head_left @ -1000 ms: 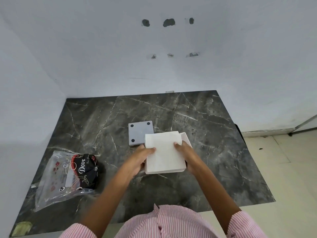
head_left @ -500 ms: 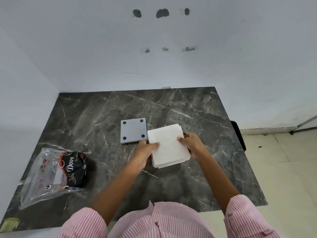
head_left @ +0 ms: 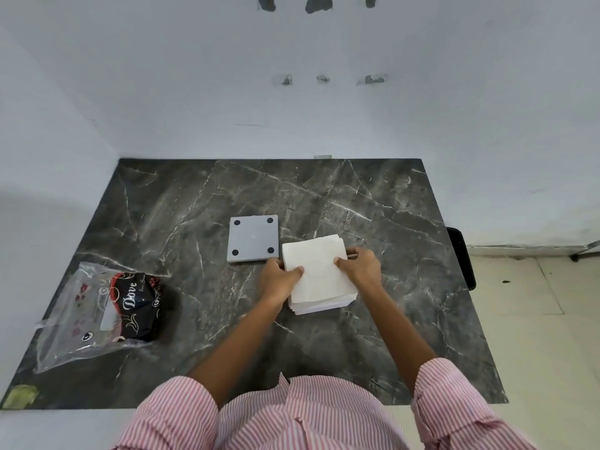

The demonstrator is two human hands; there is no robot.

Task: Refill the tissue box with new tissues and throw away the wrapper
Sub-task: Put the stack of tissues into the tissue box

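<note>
A square stack of white tissues sits over a white tissue box, of which only the near lower edge shows. My left hand grips the stack's left side, thumb on top. My right hand holds its right side the same way. A grey square lid with four black pads lies flat on the table just left of the stack. The clear plastic wrapper, with a black Dove label, lies crumpled at the table's near left.
The dark marble table fills a corner between white walls. Its right edge borders a tiled floor, with a black object against that edge. A yellowish scrap lies at the near left corner.
Both hands have lowered the tissue stack from just above the table onto the box, and the box is now almost hidden beneath it. The camera has shifted slightly.
</note>
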